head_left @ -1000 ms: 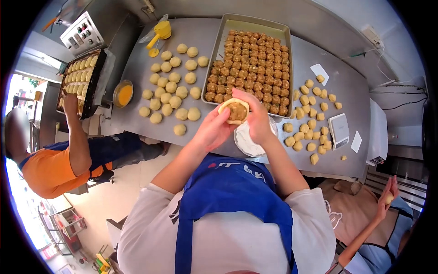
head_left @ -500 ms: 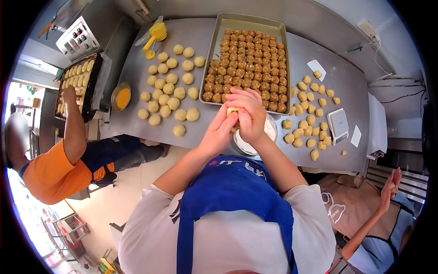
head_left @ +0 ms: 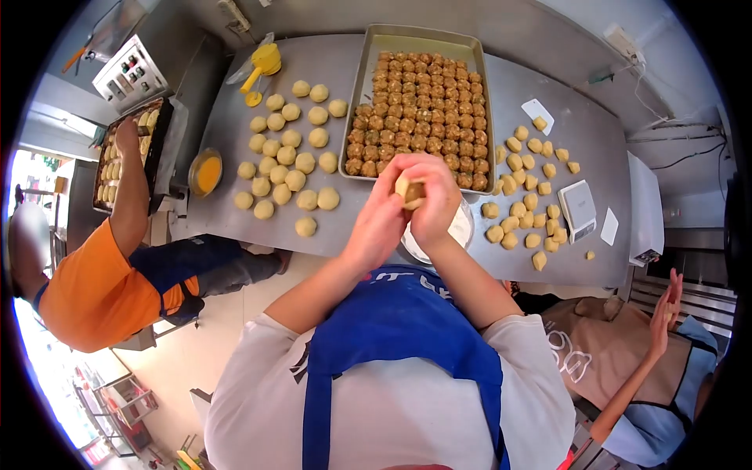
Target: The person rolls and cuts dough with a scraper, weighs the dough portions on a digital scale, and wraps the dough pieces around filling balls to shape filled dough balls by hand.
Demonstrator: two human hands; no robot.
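Left hand (head_left: 378, 227): fingers curled round filled dough (head_left: 411, 192)
Right hand (head_left: 435, 205): fingers cupping its other side
Bowl (head_left: 472, 225): partly behind the hands
Tray (head_left: 407, 41): on desk (head_left: 223, 223), holding brown balls (head_left: 427, 102)

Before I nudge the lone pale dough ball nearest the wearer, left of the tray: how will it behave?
The dough ball looks round and stands apart from its neighbours, so it may roll, with the edge of the table close by. Its smooth, matte surface suggests soft dough that could dent if pinched, and probably isn't very slippery.
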